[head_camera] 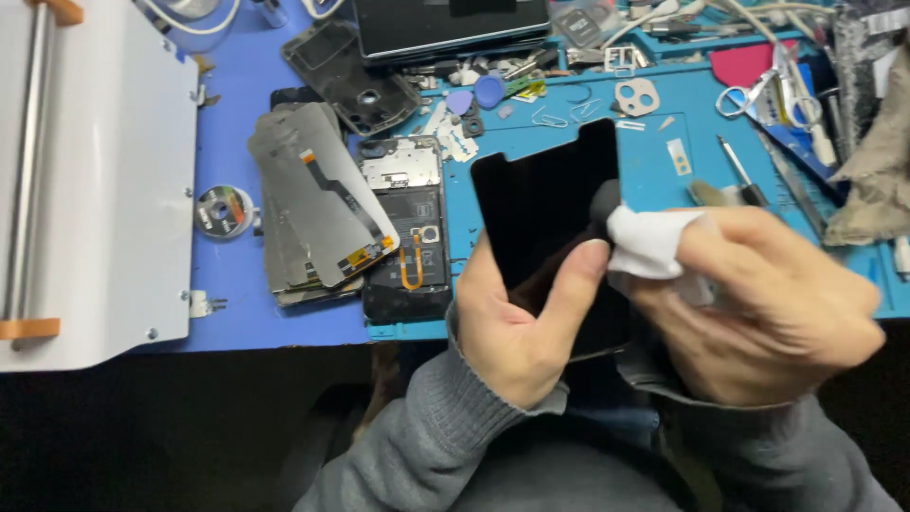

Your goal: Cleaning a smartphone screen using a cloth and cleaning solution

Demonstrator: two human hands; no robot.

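Observation:
My left hand [517,318] grips a black phone screen panel [545,204] from below, thumb lying along its right edge. The panel tilts up over the blue work mat [654,142]. My right hand [768,303] pinches a folded white wipe [649,242] and presses it against the panel's right side. Both grey sleeves reach in from the bottom.
An opened phone body [409,232] with an orange flex cable lies left of the panel, beside a stack of grey display backs [318,204]. A white machine [95,180] fills the left. Scissors [749,95], tweezers, a black frame [351,76] and small parts clutter the back.

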